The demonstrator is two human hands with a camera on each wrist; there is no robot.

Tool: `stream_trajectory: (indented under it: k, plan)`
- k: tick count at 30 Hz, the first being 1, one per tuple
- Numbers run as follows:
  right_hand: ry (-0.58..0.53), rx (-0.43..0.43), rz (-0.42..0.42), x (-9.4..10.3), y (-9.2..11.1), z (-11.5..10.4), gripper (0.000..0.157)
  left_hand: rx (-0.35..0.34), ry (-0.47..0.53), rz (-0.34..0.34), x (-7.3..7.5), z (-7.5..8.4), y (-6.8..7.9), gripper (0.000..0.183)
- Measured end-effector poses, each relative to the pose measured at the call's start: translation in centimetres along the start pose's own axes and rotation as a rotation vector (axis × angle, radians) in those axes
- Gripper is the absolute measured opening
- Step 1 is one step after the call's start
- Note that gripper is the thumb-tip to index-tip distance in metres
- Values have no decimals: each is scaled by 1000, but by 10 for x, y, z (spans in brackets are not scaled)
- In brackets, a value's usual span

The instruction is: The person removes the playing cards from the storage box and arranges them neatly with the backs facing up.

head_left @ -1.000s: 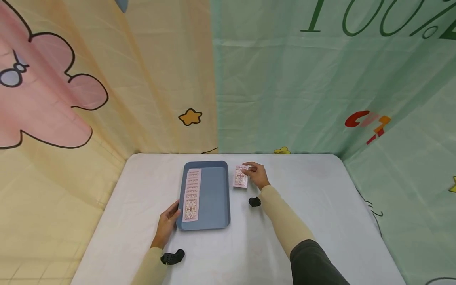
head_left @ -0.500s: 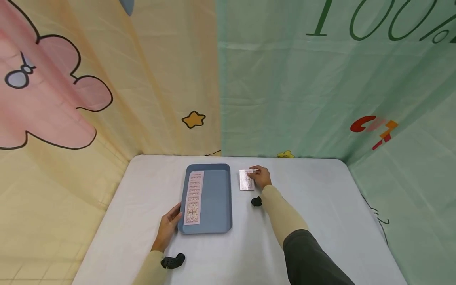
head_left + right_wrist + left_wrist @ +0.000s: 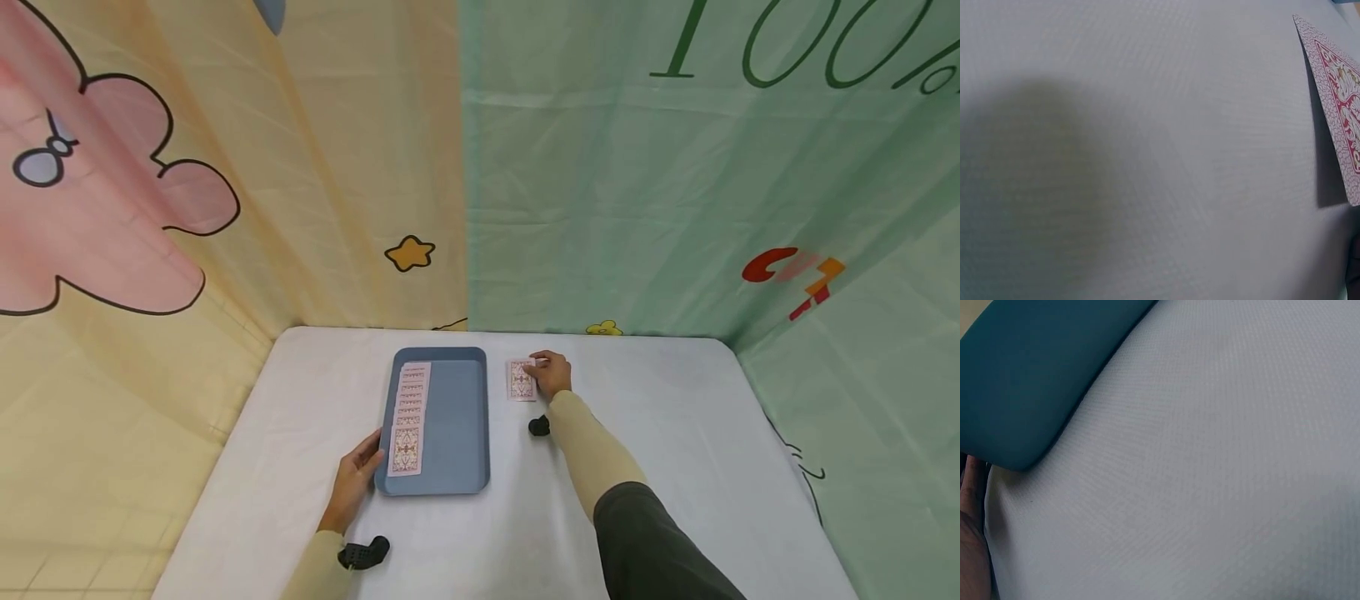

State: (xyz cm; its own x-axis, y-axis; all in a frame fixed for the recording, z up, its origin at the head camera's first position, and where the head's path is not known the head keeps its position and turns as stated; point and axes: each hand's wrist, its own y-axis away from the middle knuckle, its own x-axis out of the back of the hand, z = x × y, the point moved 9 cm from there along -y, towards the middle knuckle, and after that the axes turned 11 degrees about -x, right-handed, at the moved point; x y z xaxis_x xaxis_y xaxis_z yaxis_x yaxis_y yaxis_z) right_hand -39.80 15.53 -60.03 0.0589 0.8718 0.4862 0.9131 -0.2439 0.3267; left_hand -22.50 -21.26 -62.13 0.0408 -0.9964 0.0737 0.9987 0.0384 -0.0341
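My right hand [image 3: 552, 373] pinches a playing card [image 3: 519, 382] by its right side, to the right of the tray. The card's patterned red-and-white back faces up. In the right wrist view the card [image 3: 1342, 103] tilts clear of the white surface, casting a shadow below its edge. My left hand [image 3: 352, 483] grips the left edge of a blue-grey tray [image 3: 456, 421], near the front corner. Down the tray's left side runs a column of overlapping playing cards [image 3: 407, 448], backs up. The tray's corner [image 3: 1029, 394] shows in the left wrist view.
A white cloth [image 3: 637, 433] covers the table. Patterned curtains [image 3: 570, 183] hang behind it and at both sides. Each wrist carries a black strapped device, the left one [image 3: 363, 552] near the front.
The right hand has shifted the card slightly to the right, and a glare seen on it half a second ago is gone. The left hand stays at the tray's edge.
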Motion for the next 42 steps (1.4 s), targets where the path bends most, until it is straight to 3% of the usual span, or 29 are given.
stream_trajectory:
  k: [12, 17, 22, 32, 42]
  plan:
    - [60, -20, 43, -1, -4, 3, 38, 14, 9, -20, -1, 1, 0, 48]
    - [48, -26, 79, 7, 0, 7, 35, 9, 10, -16, -4, 3, 0, 48]
    - [-30, -21, 93, 8, 11, 9, 30, 15, 2, -12, -3, 1, 1, 48]
    - [-131, 114, 73, -1, 41, -11, 26, 6, 1, -28, -2, 0, 1, 49]
    - [-225, 146, -28, -18, 70, -29, 32, 3, 39, -41, -3, 2, 1, 49]
